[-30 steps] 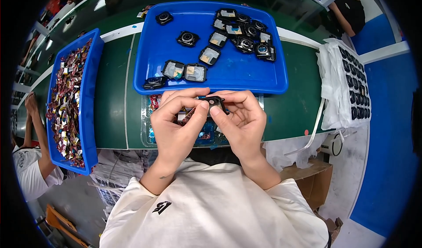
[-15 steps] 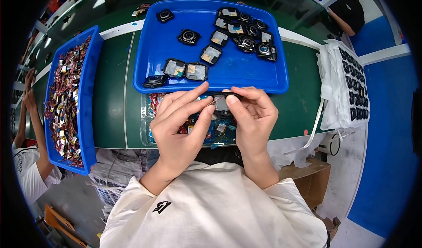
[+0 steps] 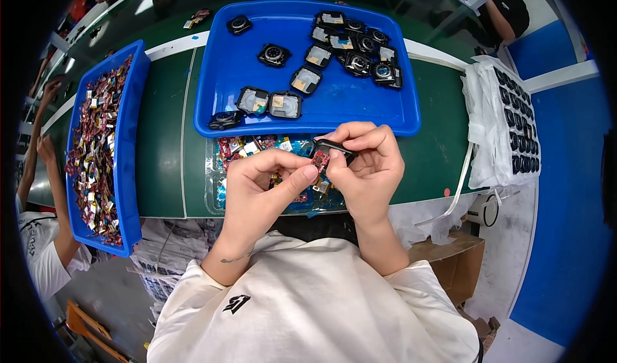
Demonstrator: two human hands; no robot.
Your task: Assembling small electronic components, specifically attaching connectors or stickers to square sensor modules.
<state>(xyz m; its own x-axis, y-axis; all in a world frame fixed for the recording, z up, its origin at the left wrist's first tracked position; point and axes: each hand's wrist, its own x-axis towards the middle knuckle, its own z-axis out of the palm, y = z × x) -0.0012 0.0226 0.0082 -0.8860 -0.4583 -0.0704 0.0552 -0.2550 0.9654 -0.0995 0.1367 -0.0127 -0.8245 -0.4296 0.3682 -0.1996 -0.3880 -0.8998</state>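
Just in front of the large blue tray (image 3: 234,112), my right hand (image 3: 371,170) grips a black watch case (image 3: 326,145), tilted, between thumb and fingers. A small red circuit board (image 3: 319,160) is pinched by the thumb and forefinger of my left hand (image 3: 260,186). The board overlaps the case's opening; whether it sits inside or only against it I cannot tell. Under my hands lies a clear plastic tray (image 3: 212,181) with red boards and blue and pale parts, partly covered by my hands. Several black watch cases (image 3: 305,79) lie in the blue tray, some showing pale insides.
A long blue bin (image 3: 133,151) heaped with small red boards stands at left, a co-worker's arms (image 3: 56,192) beyond it. White foam trays (image 3: 514,122) of black parts are stacked at right. A cardboard box (image 3: 453,266) stands below the table edge.
My left hand's spread fingers have drawn in, and a red board now shows at its fingertips against the case. The watch case has tilted in my right hand.
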